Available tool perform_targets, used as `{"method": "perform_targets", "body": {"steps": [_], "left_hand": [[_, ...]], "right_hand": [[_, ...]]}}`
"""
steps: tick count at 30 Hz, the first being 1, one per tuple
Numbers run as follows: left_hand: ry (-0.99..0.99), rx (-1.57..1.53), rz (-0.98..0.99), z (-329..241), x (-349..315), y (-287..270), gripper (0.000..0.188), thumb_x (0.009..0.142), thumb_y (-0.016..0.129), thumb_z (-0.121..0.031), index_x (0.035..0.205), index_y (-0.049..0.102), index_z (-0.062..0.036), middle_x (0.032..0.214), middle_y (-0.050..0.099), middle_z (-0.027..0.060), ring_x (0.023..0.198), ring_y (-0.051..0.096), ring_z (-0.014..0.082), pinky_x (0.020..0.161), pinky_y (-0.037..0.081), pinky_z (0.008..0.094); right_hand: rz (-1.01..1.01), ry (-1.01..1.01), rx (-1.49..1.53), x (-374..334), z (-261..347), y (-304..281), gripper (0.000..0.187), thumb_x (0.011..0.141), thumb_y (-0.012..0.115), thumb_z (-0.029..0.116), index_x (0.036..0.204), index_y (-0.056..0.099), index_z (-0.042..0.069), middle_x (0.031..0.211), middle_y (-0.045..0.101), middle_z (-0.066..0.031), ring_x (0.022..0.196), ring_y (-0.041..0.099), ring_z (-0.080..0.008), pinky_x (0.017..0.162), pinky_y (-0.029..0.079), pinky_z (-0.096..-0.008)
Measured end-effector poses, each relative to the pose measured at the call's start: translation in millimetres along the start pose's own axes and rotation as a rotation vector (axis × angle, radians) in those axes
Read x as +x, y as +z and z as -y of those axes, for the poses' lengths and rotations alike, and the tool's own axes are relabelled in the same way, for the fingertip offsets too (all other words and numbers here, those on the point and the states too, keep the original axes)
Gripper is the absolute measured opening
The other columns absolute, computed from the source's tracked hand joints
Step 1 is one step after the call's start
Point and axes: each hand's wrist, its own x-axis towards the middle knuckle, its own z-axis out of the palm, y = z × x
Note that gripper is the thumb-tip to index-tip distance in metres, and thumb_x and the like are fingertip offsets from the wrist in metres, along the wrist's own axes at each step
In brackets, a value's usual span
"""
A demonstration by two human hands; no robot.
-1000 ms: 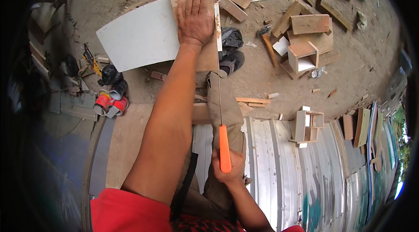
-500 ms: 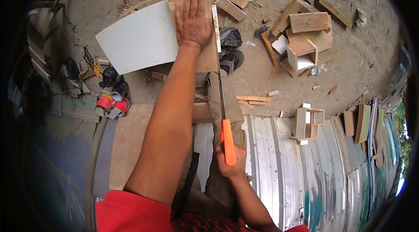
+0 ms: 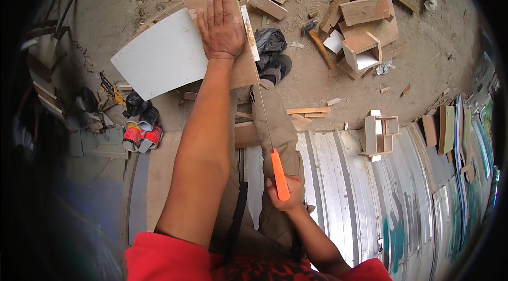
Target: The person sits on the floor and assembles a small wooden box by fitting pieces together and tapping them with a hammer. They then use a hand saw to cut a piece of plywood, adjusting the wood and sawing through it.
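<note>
My left hand (image 3: 222, 32) lies flat on a brown plywood board (image 3: 244, 72), fingers stretched out toward its far end. Under and beside that board, to the left, is a larger white panel (image 3: 161, 56). In my right hand (image 3: 287, 195) is the orange handle of a handsaw (image 3: 279, 172), gripped near my lap. Its thin blade runs away from me to the board's right edge, above my trousered leg. A narrow white strip (image 3: 250, 33) lies along that same edge. How deep the blade sits in the wood I cannot tell.
A hammer (image 3: 320, 45) lies on the dirt floor at the right, near small wooden boxes (image 3: 365, 11) and scraps. A small shelf-like wooden frame (image 3: 378, 134) rests on corrugated metal sheeting (image 3: 338, 186). Red cans (image 3: 150, 137) and a yellow-handled tool (image 3: 110, 88) are at the left.
The saw handle has come slightly back toward me, away from the board, and the blade slants more. My left hand stays pressed on the board. The whole view has shifted a little.
</note>
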Motion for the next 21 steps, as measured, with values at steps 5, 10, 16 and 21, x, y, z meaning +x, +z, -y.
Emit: {"method": "perform_targets", "body": {"steps": [5,10,16,21], "left_hand": [[0.045,0.075,0.018,3.7,7.4,4.4,0.073,0.092,0.047,-0.030,0.158,0.021,-0.0136,0.165,0.019,0.0025,0.152,0.017,0.0202,0.123,0.008,0.0480],[0.057,0.136,-0.028,8.7,12.3,14.6,0.071,0.095,0.048,-0.029,0.158,0.019,-0.0132,0.165,0.019,0.0019,0.151,0.017,0.0200,0.123,0.009,0.0475],[0.027,0.036,-0.002,-0.4,7.8,-1.5,0.070,0.093,0.042,-0.029,0.158,0.022,-0.0094,0.165,0.019,0.0056,0.152,0.015,0.0235,0.123,0.009,0.0484],[0.064,0.064,-0.025,2.7,10.6,4.4,0.072,0.093,0.047,-0.028,0.158,0.021,-0.0110,0.165,0.018,0.0031,0.152,0.017,0.0213,0.123,0.009,0.0484]], "right_hand": [[-0.195,-0.137,0.132,181.9,6.1,27.7,0.021,0.083,0.064,0.009,0.067,0.054,0.000,0.053,0.049,-0.0103,0.048,0.046,-0.0142,0.049,0.040,-0.0324],[-0.245,-0.083,0.240,217.1,30.4,40.9,0.027,0.083,0.068,0.013,0.066,0.053,-0.002,0.053,0.050,-0.0102,0.049,0.046,-0.0132,0.049,0.040,-0.0340],[-0.033,-0.022,0.168,24.3,27.0,-6.5,0.007,0.079,0.067,0.003,0.075,0.061,0.003,0.062,0.058,-0.0096,0.053,0.060,-0.0238,0.054,0.048,-0.0348],[-0.224,-0.179,0.153,187.8,14.7,26.1,0.023,0.081,0.068,0.011,0.066,0.054,-0.001,0.053,0.051,-0.0106,0.046,0.047,-0.0154,0.047,0.039,-0.0335]]}}
